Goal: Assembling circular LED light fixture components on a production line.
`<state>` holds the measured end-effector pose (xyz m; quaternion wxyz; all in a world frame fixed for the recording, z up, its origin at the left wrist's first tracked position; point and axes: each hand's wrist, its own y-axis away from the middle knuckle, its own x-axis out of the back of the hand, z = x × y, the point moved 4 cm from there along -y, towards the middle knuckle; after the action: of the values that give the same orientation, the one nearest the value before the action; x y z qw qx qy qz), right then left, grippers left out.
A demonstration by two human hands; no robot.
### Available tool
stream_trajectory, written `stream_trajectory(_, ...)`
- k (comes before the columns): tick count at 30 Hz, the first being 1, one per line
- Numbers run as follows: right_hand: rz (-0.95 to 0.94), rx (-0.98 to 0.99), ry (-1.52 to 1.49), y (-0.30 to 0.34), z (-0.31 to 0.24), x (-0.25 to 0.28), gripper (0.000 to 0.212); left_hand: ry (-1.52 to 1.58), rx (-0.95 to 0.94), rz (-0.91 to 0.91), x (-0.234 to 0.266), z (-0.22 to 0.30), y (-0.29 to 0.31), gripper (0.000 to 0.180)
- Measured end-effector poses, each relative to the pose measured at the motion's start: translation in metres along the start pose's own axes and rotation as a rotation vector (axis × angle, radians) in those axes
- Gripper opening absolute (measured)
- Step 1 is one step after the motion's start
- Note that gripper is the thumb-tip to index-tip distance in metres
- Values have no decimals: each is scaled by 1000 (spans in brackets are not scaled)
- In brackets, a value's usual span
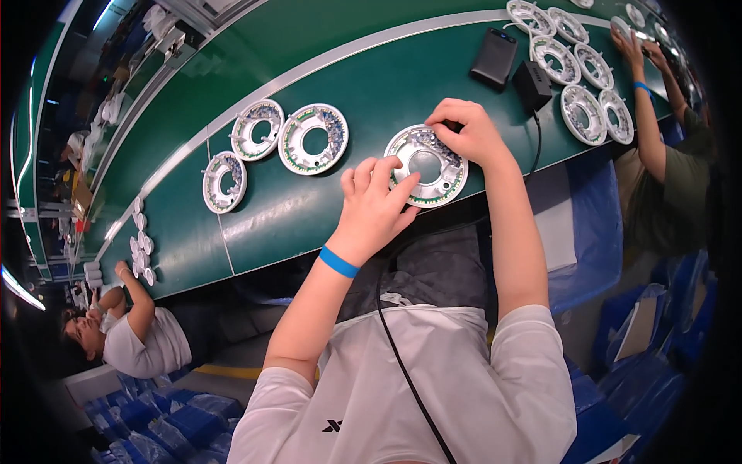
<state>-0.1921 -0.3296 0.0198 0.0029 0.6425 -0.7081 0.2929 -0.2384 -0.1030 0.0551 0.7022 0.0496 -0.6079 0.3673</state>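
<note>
A green bench top (pixel 417 77) is being seen slanting from the lower left of the frame to the upper right, its far side being edged by a pale strip (pixel 429 28). Left of centre, three white rings lined with small parts are being borne: a large ring (pixel 294 147), an upper ring (pixel 243 133) and a lower ring (pixel 213 185). At the centre, a worked ring (pixel 452 182) is being supported by the near edge. Toward the upper right, a flat black device (pixel 493 58), a black block (pixel 532 85) with a cord (pixel 539 139), and a cluster of six rings (pixel 573 69) are being carried. At the lower left, small white pieces (pixel 149 275) are being held up.
</note>
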Motion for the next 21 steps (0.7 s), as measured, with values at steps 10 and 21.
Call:
stream_trajectory(10, 12, -2, -21, 5, 3, 0, 11, -47, -73, -157, 10, 4, -18, 40)
stream_trajectory(21, -1, -10, -58, 4, 4, -1, 10, 76, -222, -279, 4, -4, -24, 32)
